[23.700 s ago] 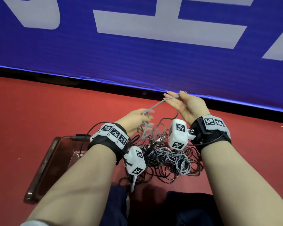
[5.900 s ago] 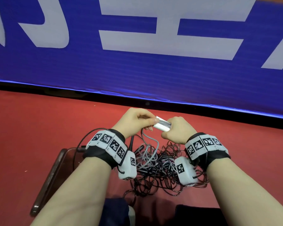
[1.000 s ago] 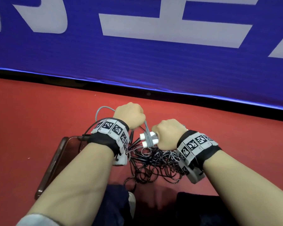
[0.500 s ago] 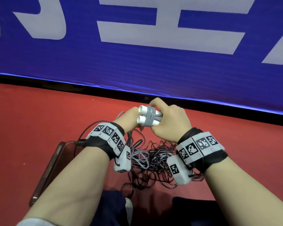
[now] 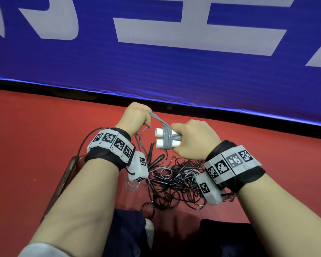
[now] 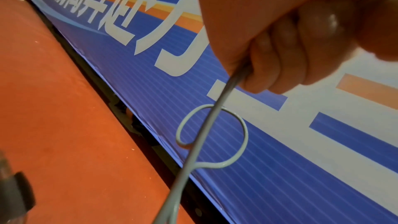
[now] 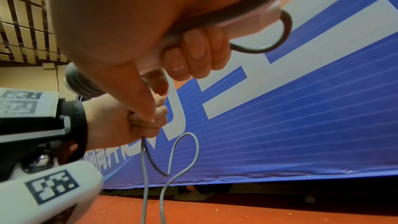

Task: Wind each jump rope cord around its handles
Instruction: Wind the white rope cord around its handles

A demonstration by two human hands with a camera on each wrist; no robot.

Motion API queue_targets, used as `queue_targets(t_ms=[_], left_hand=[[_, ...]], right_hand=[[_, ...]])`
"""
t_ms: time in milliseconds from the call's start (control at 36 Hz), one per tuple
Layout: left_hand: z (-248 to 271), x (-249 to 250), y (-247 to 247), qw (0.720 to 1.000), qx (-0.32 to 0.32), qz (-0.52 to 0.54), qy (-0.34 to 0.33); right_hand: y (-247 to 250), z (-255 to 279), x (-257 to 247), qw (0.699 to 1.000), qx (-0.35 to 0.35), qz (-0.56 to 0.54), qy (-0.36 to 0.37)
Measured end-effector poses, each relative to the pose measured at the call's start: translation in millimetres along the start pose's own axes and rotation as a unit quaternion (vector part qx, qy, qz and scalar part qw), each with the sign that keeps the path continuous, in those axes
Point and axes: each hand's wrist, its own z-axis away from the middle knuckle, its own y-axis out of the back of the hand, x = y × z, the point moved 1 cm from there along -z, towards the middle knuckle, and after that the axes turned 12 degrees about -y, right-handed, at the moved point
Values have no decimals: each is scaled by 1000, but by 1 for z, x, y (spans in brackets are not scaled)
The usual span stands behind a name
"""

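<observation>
Clenched round two smooth white cylindrical handles (image 5: 166,139) lying side by side, the right hand (image 5: 193,140) hides all but their round ends; several turns of matte gray cord (image 5: 167,135) bind them. From there the cord rises to the left hand (image 5: 137,115), fisted tight on it, then drops in a loose loop. Beneath, thin black ropes (image 5: 176,184) tangle on the red floor (image 5: 35,145), individual strands hard to separate.
</observation>
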Motion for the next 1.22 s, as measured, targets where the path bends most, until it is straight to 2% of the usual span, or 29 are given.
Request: queue_targets(t_ms=[194,278,417,500,611,667,750,833,889,917,944,1028,1083,1167,1222], left_hand=[[0,-2,4,997,23,54,-58],[1,-7,3,997,2,36,-65],[-1,-17,-11,997,-73,-23,4],[2,-26,-18,996,-72,-32,32],[1,-29,-29,995,-79,-46,45],[2,-29,-29,993,-87,-50,55],[9,-31,-27,989,-120,-85,31],[14,-30,-34,987,-122,-102,-1],[13,-38,-42,962,-177,-209,-20],[12,-45,-45,946,-190,-260,-36],[10,-50,-48,944,-176,-273,-59],[9,-46,-54,974,-97,-142,-146],[7,-36,-57,982,-78,-8,-173],[5,-19,-65,968,-84,176,-157],[5,-10,-71,954,-77,257,-135]], right_hand=[[3,0,-1,1000,4,-3,10],[4,2,-3,999,7,21,27],[8,4,-5,998,35,15,58],[9,5,-8,996,60,-4,63],[1,4,-7,994,61,-49,71],[-1,3,-6,994,57,-72,57],[0,3,-8,994,21,-105,29],[6,1,-7,988,-11,-156,-4],[9,-3,1,977,-17,-207,-48],[10,-5,6,971,-14,-226,-77],[10,-7,11,965,-6,-241,-106],[6,-13,21,934,7,-306,-185],[5,-14,20,906,7,-366,-213],[13,-15,13,857,-7,-465,-224],[19,-15,11,815,-6,-529,-238]])
